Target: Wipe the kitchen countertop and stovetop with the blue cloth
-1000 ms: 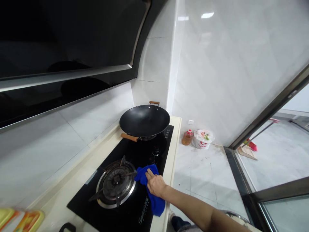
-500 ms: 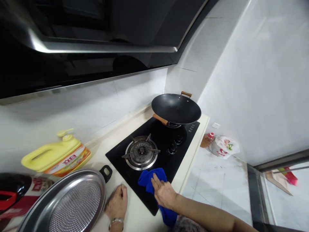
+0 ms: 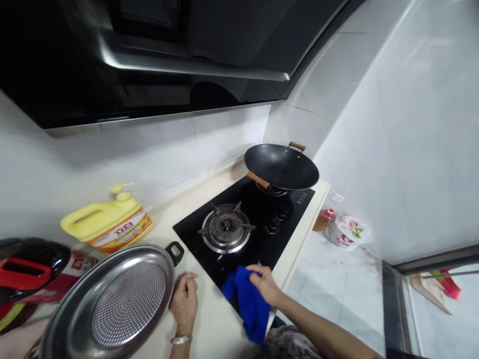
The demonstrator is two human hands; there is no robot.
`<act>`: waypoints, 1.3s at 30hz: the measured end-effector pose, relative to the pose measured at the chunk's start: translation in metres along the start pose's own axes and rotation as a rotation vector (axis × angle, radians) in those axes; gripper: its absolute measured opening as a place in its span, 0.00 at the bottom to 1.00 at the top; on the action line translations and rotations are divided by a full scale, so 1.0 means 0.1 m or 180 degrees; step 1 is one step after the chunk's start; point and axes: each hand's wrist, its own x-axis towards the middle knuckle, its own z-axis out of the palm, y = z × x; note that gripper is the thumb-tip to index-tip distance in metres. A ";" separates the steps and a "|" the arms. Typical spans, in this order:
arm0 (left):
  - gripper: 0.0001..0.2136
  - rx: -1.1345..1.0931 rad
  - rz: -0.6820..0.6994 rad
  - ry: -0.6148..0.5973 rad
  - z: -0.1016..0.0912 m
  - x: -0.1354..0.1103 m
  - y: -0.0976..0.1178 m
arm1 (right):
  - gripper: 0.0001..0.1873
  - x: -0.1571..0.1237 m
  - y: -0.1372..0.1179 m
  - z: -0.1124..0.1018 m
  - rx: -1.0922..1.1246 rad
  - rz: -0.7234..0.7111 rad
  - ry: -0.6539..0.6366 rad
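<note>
My right hand (image 3: 265, 283) grips a blue cloth (image 3: 247, 305) at the near corner of the black glass gas stove (image 3: 258, 238); part of the cloth hangs over the counter's front edge. My left hand (image 3: 184, 304), with a bracelet on its wrist, rests loosely closed on the cream counter (image 3: 209, 324) beside the black handle of a steel frying pan (image 3: 108, 304). The near burner (image 3: 226, 232) is bare. A black wok (image 3: 281, 166) with wooden handles sits on the far burner.
A yellow detergent jug (image 3: 107, 224) lies on the counter by the wall. A black and red appliance (image 3: 26, 264) is at the far left. The range hood (image 3: 157, 55) hangs low overhead. On the floor lie an oil bottle (image 3: 324, 219) and a plastic bag (image 3: 347, 230).
My right hand has gone from lying flat on the cloth to bunching and gripping it, drawing it back toward the stove's near corner. The view has swung left, showing the pan and my left hand.
</note>
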 end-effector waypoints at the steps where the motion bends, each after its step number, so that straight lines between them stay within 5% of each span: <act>1: 0.17 -0.0009 -0.0023 -0.0019 0.00 -0.01 0.01 | 0.24 0.02 0.09 -0.15 -0.0055 0.0085 0.0243; 4: 0.17 0.0051 -0.0090 -0.0054 0.01 -0.02 0.04 | 0.27 0.08 0.30 -0.49 -0.0584 0.0090 0.0621; 7: 0.16 0.0093 -0.0091 -0.0067 0.02 -0.03 0.04 | 0.25 0.05 0.35 -0.49 -0.1321 -0.0081 0.0728; 11: 0.16 0.0106 -0.0079 -0.0116 0.02 -0.04 0.03 | 0.28 -0.08 0.13 -0.09 -0.2523 -0.0419 0.0258; 17: 0.17 0.0018 -0.0091 -0.0149 0.01 -0.07 0.03 | 0.34 -0.17 -0.33 0.43 -0.3303 -0.0988 -0.0766; 21: 0.19 -0.0200 -0.0048 -0.0118 -0.02 -0.07 0.00 | 0.38 -0.10 -0.44 0.64 -0.3624 -0.1156 -0.0977; 25: 0.20 -0.0661 0.0006 -0.0514 -0.06 -0.13 -0.10 | 0.39 0.08 -0.53 0.85 -0.3443 -0.1472 -0.1017; 30: 0.32 -0.2264 -0.1002 -0.0556 -0.23 -0.33 -0.18 | 0.39 0.37 -0.74 1.06 -0.3376 -0.1436 -0.1057; 34: 0.27 -0.3623 -0.1958 -0.0440 -0.48 -0.44 -0.12 | 0.40 0.56 -0.85 1.16 -0.3434 -0.1469 -0.1106; 39: 0.20 -0.3624 -0.2381 -0.0302 -0.66 -0.46 -0.14 | 0.39 0.77 -0.94 1.26 -0.3349 -0.1425 -0.1083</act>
